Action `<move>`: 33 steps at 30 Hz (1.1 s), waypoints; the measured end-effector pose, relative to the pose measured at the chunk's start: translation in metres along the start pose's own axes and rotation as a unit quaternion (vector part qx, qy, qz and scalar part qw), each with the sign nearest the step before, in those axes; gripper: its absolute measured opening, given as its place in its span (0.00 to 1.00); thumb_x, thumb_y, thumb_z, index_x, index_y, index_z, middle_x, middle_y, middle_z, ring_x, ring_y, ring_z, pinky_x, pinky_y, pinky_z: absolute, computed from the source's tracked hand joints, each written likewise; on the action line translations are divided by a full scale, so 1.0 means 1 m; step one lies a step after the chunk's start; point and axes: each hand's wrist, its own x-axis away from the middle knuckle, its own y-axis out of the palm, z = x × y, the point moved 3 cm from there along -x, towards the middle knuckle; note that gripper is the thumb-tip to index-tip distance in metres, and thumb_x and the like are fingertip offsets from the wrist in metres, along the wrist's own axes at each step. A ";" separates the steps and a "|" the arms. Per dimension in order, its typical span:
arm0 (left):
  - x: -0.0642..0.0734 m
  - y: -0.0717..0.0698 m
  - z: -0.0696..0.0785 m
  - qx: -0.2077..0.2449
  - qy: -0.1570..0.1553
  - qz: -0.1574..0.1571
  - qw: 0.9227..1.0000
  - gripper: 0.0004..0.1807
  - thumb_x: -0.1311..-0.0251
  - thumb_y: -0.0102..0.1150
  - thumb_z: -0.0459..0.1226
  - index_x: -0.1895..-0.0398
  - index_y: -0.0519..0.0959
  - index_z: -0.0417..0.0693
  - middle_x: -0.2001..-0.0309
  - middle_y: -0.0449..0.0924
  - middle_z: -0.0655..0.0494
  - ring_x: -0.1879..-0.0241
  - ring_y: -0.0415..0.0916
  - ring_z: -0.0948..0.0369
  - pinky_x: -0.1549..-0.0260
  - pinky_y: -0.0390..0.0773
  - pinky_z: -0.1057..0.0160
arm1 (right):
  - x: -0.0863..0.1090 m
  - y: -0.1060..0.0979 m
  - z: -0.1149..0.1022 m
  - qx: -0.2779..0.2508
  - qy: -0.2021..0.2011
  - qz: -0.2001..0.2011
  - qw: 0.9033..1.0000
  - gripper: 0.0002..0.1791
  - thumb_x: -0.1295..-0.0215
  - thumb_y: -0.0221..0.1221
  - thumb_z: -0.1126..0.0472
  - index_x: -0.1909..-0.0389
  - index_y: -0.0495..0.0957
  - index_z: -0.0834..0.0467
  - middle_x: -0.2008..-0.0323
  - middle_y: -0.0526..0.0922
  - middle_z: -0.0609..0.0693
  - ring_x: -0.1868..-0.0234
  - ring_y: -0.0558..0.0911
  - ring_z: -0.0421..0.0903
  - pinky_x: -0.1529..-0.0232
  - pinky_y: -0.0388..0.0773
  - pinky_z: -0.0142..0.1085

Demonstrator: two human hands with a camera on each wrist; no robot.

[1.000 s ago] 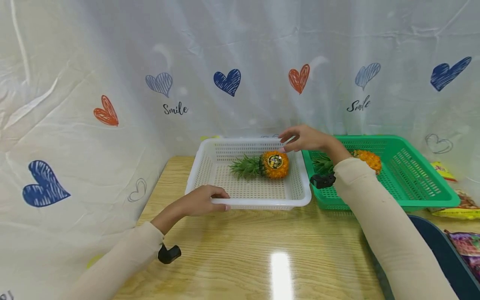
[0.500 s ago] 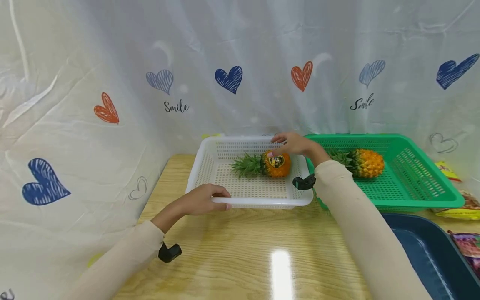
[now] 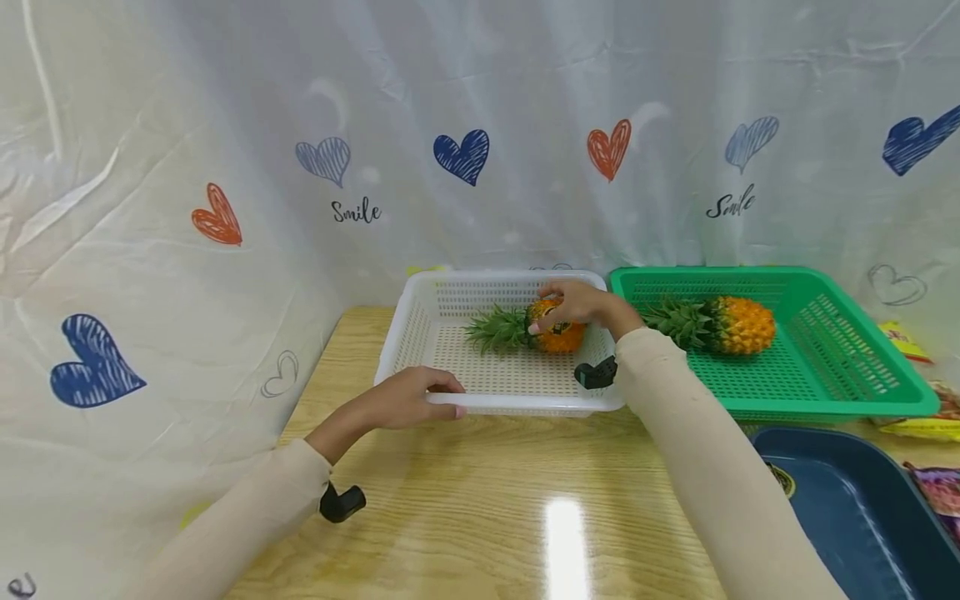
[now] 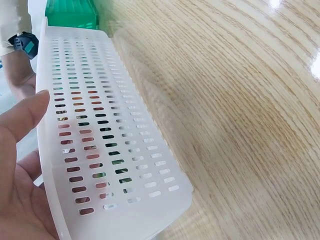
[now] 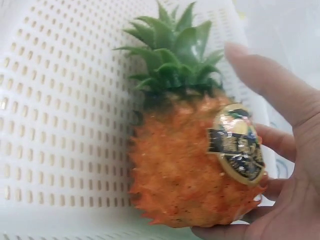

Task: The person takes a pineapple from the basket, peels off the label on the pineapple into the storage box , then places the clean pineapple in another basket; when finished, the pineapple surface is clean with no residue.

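A pineapple with green leaves and a black-and-gold sticker lies on its side in a white perforated basket. Over its orange body reaches my right hand. In the right wrist view several fingers pass along the fruit's side and base, and the thumb stands apart from it near the leaves. My left hand grips the basket's front rim, thumb outside and fingers inside. The left wrist view shows the basket's slotted front wall, with the pineapple only glimpsed through the slots.
A green basket holding another pineapple stands right of the white one. In front of it is a dark blue tray; a sticker-bearing item shows there, mostly hidden by the sleeve. Snack packets lie at the right edge.
My right hand has moved left and down from the white basket's right back side onto the pineapple. The left hand keeps its hold on the rim.
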 end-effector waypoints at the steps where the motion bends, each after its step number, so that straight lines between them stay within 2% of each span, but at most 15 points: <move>1: 0.000 0.000 0.000 0.001 -0.001 0.000 1.000 0.18 0.32 0.60 0.52 0.46 0.82 0.55 0.49 0.83 0.60 0.44 0.78 0.55 0.45 0.77 0.51 | 0.000 0.001 0.001 0.006 0.001 -0.003 1.000 0.48 0.40 0.71 0.47 0.23 0.58 0.54 0.22 0.53 0.58 0.23 0.56 0.62 0.29 0.61 0.60; 11: -0.002 0.000 -0.001 -0.001 -0.013 0.005 1.000 0.19 0.33 0.61 0.52 0.44 0.82 0.55 0.42 0.81 0.58 0.40 0.76 0.54 0.42 0.76 0.50 | -0.001 0.004 0.000 0.072 0.008 -0.024 0.997 0.53 0.43 0.72 0.52 0.21 0.53 0.55 0.22 0.52 0.61 0.23 0.54 0.64 0.28 0.59 0.60; 17: -0.001 0.000 0.001 0.001 -0.010 0.002 1.000 0.19 0.32 0.60 0.53 0.45 0.83 0.55 0.44 0.82 0.58 0.42 0.77 0.53 0.45 0.77 0.49 | -0.002 0.006 -0.003 0.115 0.007 -0.041 0.992 0.52 0.41 0.71 0.51 0.21 0.53 0.58 0.25 0.58 0.63 0.28 0.62 0.63 0.31 0.66 0.56; 24: 0.000 -0.001 0.003 -0.005 -0.005 0.001 1.000 0.19 0.32 0.60 0.53 0.45 0.83 0.54 0.44 0.82 0.58 0.42 0.77 0.53 0.44 0.77 0.49 | -0.002 0.010 0.001 0.103 0.042 -0.060 0.992 0.57 0.44 0.73 0.45 0.19 0.49 0.53 0.22 0.51 0.61 0.27 0.62 0.62 0.40 0.76 0.55; 31: 0.000 -0.001 0.004 -0.005 -0.001 0.000 1.000 0.18 0.32 0.60 0.52 0.46 0.83 0.54 0.46 0.83 0.58 0.43 0.78 0.54 0.45 0.78 0.51 | -0.002 0.012 0.000 0.112 0.040 -0.074 0.990 0.58 0.44 0.74 0.48 0.19 0.48 0.54 0.23 0.54 0.61 0.26 0.61 0.63 0.35 0.71 0.56; 33: 0.000 -0.001 0.004 -0.005 0.000 0.000 1.000 0.18 0.32 0.60 0.52 0.46 0.84 0.55 0.47 0.83 0.59 0.45 0.79 0.55 0.47 0.78 0.52 | -0.002 0.012 -0.001 0.117 0.041 -0.073 0.990 0.59 0.45 0.74 0.49 0.19 0.48 0.54 0.25 0.57 0.61 0.28 0.63 0.62 0.36 0.72 0.55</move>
